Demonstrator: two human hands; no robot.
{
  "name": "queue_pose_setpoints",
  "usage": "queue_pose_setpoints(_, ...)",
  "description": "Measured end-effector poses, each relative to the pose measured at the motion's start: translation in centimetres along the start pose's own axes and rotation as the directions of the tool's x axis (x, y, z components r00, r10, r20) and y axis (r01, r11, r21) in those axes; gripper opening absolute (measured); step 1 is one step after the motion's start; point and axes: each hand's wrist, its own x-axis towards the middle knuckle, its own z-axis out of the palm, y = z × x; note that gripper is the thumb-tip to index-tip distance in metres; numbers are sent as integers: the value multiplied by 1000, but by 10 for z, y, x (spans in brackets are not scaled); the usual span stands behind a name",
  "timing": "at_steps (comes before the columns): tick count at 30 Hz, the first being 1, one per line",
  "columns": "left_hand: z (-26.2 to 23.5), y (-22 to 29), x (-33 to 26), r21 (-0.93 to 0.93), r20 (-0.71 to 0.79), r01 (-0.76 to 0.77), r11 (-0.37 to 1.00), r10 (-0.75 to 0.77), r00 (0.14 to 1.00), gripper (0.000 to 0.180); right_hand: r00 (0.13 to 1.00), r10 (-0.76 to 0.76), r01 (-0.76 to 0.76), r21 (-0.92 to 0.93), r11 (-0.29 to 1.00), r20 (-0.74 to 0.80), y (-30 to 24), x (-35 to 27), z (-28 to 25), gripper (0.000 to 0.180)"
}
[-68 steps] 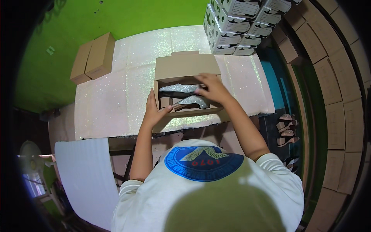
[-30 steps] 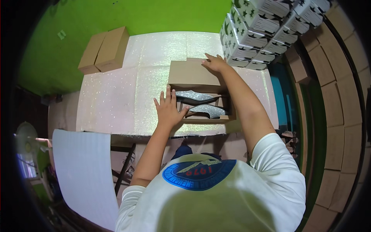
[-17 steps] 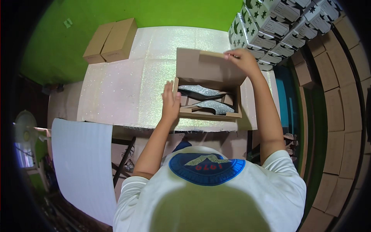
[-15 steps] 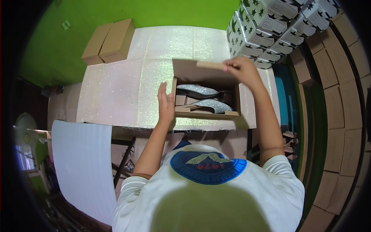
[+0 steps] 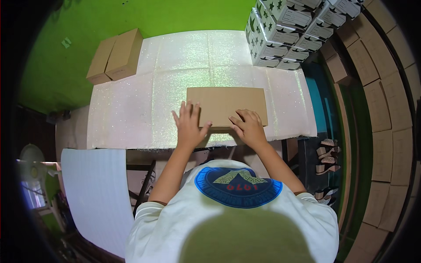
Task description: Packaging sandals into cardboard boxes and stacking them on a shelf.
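Observation:
A brown cardboard box [image 5: 228,103] lies on the white glittery table [image 5: 131,114] with its lid down flat. My left hand [image 5: 189,125] rests with fingers spread on the box's near left corner. My right hand [image 5: 249,127] presses with bent fingers on the near edge of the lid, toward the right. Whatever is inside the box is hidden under the lid.
Two closed brown boxes [image 5: 116,55] sit at the table's far left corner. A stack of white star-patterned boxes [image 5: 289,30] stands at the far right. Brown cartons [image 5: 386,131] line the right side, sandals [image 5: 326,158] lie on the floor below, and a white sheet [image 5: 94,193] hangs at the lower left.
The box was open with grey shoes showing inside. My right hand has brought the lid down, and both hands now lie on the closed box.

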Motion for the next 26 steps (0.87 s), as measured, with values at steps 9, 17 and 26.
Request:
queue_pose_setpoints(9, 16, 16, 3, 188, 153, -123, 974, 94, 984, 72, 985, 0, 23, -131, 991, 174, -14, 5, 24, 60)
queue_pose_setpoints(17, 5, -10, -4, 260, 185, 35, 965, -85, 979, 84, 962, 268, -250, -249, 936, 41, 32, -26, -3, 70)
queue_pose_setpoints(26, 1, -17, 1, -13, 385, 214, 977, -193, 902, 93, 810, 475, -586, 465, 663, 344, 67, -44, 2, 76)
